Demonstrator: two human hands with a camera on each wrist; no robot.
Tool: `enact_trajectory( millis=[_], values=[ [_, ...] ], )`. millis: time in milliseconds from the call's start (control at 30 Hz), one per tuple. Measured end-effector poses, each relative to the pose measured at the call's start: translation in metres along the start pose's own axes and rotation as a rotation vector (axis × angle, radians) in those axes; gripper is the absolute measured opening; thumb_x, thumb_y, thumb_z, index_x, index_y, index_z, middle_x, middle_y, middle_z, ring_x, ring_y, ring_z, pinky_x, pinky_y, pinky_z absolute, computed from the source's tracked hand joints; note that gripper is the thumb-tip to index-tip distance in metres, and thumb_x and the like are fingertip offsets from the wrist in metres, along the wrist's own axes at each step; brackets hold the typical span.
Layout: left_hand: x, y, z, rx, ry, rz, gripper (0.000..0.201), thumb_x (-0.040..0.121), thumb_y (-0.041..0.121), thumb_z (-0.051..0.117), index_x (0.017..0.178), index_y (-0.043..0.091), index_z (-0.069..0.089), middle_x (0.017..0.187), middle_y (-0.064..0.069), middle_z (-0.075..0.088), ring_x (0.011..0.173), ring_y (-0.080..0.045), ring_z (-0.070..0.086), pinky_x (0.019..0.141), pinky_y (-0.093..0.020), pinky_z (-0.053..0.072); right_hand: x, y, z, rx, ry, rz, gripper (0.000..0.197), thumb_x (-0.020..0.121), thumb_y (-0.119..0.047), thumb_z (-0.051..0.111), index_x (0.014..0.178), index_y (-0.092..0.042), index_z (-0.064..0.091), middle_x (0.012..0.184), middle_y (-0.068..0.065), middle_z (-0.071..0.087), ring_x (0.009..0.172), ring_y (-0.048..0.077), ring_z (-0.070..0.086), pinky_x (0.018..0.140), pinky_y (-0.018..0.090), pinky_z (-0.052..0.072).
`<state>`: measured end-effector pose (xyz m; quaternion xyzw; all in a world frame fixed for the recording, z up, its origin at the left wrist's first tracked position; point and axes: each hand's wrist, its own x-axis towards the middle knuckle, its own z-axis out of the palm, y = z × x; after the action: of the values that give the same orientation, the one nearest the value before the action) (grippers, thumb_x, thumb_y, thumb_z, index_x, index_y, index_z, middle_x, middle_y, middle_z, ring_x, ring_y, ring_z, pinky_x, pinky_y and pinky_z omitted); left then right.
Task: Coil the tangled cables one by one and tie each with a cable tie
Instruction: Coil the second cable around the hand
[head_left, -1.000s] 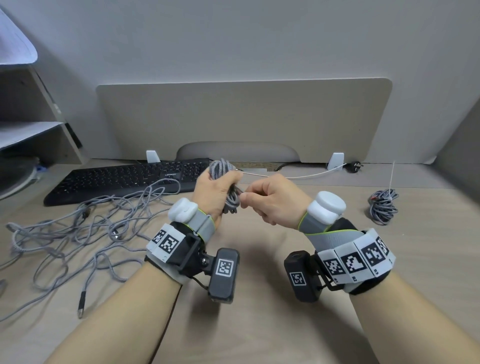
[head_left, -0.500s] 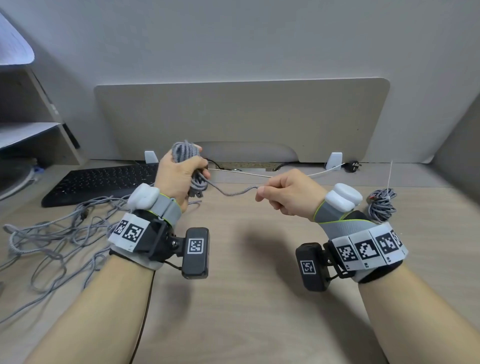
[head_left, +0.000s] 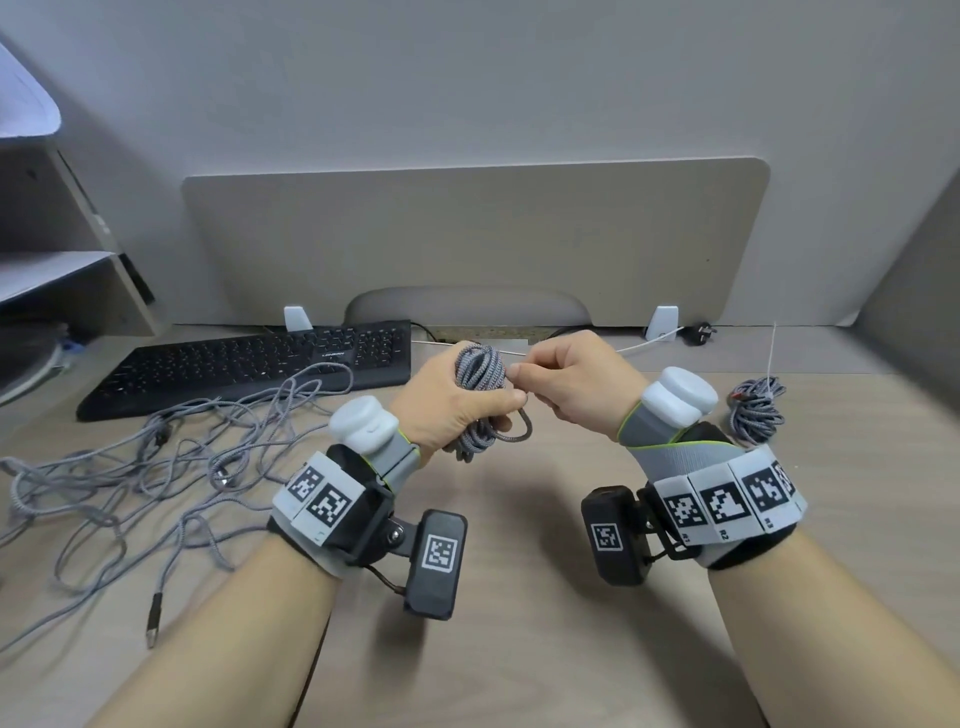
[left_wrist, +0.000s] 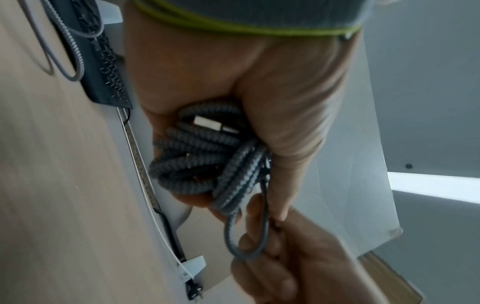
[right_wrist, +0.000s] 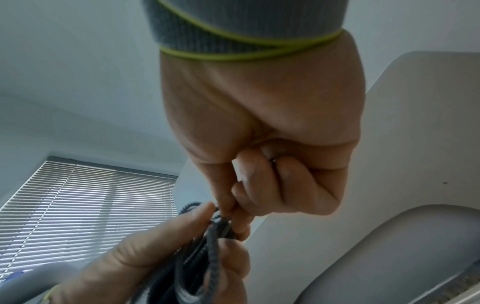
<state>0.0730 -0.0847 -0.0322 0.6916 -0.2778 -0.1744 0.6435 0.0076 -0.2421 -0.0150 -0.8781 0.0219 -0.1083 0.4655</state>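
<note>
My left hand (head_left: 457, 410) grips a coil of grey braided cable (head_left: 480, 369), held upright above the desk; the same coil (left_wrist: 197, 160) fills the palm in the left wrist view, a silver plug among its turns. My right hand (head_left: 561, 379) pinches the cable's loose end right beside the coil, thumb and forefinger together. A short loop (head_left: 514, 436) hangs between the two hands. In the right wrist view the pinching fingers (right_wrist: 233, 207) meet the dark cable (right_wrist: 213, 232). Tangled grey cables (head_left: 156, 457) lie on the desk to the left.
A black keyboard (head_left: 249, 364) lies at the back left. A tied grey coil (head_left: 756, 410) with a thin tie sticking up rests at the right. A beige divider panel (head_left: 478, 239) stands behind the wooden desk (head_left: 519, 649), shelves (head_left: 57, 270) at far left.
Half a second ago the hands were apart with a length of cable stretched between them. They have come together and that length now lies against the coil.
</note>
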Motion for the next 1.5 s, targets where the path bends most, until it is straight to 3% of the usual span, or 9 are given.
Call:
enact_trajectory(
  millis=[233,400,533,700,900,1000,1200,1300,1500],
  values=[
    [0.001,-0.005,0.008,-0.105,0.024,-0.046,0.026,0.077,-0.023,0.052,0.091,-0.002,0.054,0.073,-0.018,0.067,0.068,-0.039,0.070,0.062,-0.039,0.058,0.001,0.000,0.002,-0.067,-0.006,-0.008,0.034,0.096,-0.027,0.056,0.070,-0.007,0.068,0.059,0.003,0.044,0.045,0.011,0.032,0.050,0.026,0.029],
    [0.000,-0.007,0.009,-0.101,0.020,-0.084,0.018,0.074,-0.016,0.055,0.080,0.001,0.052,0.060,-0.014,0.053,0.044,-0.029,0.059,0.054,-0.034,0.050,0.001,0.000,0.003,-0.079,-0.024,0.003,0.033,0.096,-0.027,0.055,0.065,-0.018,0.063,0.067,0.009,0.043,0.046,0.013,0.031,0.049,0.026,0.028],
    [0.000,-0.009,0.008,-0.160,-0.039,-0.075,0.020,0.078,0.008,0.067,0.090,0.003,0.051,0.055,-0.007,0.046,0.043,-0.023,0.050,0.050,-0.031,0.046,0.002,0.002,0.000,-0.028,-0.010,-0.005,0.034,0.096,-0.026,0.056,0.065,-0.014,0.062,0.066,0.011,0.039,0.048,0.017,0.030,0.047,0.026,0.025],
    [0.004,-0.011,0.007,-0.179,0.000,-0.068,0.028,0.078,-0.005,0.071,0.088,0.008,0.049,0.069,-0.008,0.049,0.047,-0.024,0.052,0.052,-0.033,0.049,0.002,0.004,-0.003,0.011,-0.004,0.004,0.034,0.097,-0.027,0.056,0.066,-0.016,0.064,0.062,0.010,0.038,0.044,0.017,0.031,0.046,0.024,0.026],
    [0.011,-0.013,-0.004,-0.268,0.171,0.026,0.026,0.084,-0.001,0.067,0.083,0.007,0.043,0.059,-0.007,0.045,0.041,-0.021,0.048,0.048,-0.031,0.046,0.001,0.001,0.000,0.099,0.009,0.016,0.028,0.099,-0.016,0.049,0.080,-0.007,0.067,0.056,-0.001,0.045,0.041,0.012,0.038,0.046,0.022,0.033],
    [0.015,-0.014,-0.014,-0.322,0.268,0.034,0.022,0.091,0.001,0.062,0.084,0.008,0.043,0.062,-0.009,0.040,0.044,-0.021,0.046,0.047,-0.030,0.046,0.000,0.000,-0.001,0.085,0.012,0.006,0.025,0.097,-0.011,0.048,0.081,-0.005,0.066,0.067,0.004,0.065,0.047,0.017,0.050,0.052,0.028,0.040],
    [0.013,-0.016,0.001,-0.345,0.204,0.042,0.029,0.082,0.020,0.072,0.086,0.006,0.047,0.065,-0.008,0.046,0.050,-0.024,0.048,0.052,-0.034,0.048,0.000,-0.002,0.007,0.196,-0.012,-0.019,0.011,0.094,0.001,0.053,0.085,-0.005,0.056,0.062,0.007,0.065,0.044,0.018,0.056,0.046,0.027,0.043],
    [0.011,-0.018,0.006,-0.318,0.197,0.033,0.045,0.076,0.026,0.076,0.097,-0.006,0.052,0.076,-0.017,0.055,0.066,-0.029,0.055,0.062,-0.037,0.049,-0.001,-0.002,0.010,0.228,-0.063,-0.036,0.006,0.094,-0.001,0.054,0.089,-0.002,0.052,0.063,0.011,0.064,0.043,0.019,0.055,0.045,0.027,0.040],
    [0.010,-0.019,0.007,-0.426,0.193,0.011,0.022,0.085,0.005,0.069,0.102,-0.001,0.057,0.082,-0.014,0.064,0.072,-0.026,0.061,0.070,-0.038,0.054,-0.002,-0.003,0.014,0.208,-0.025,0.002,0.017,0.093,-0.010,0.061,0.084,-0.006,0.047,0.054,0.011,0.062,0.035,0.020,0.045,0.039,0.023,0.034]
  ],
)
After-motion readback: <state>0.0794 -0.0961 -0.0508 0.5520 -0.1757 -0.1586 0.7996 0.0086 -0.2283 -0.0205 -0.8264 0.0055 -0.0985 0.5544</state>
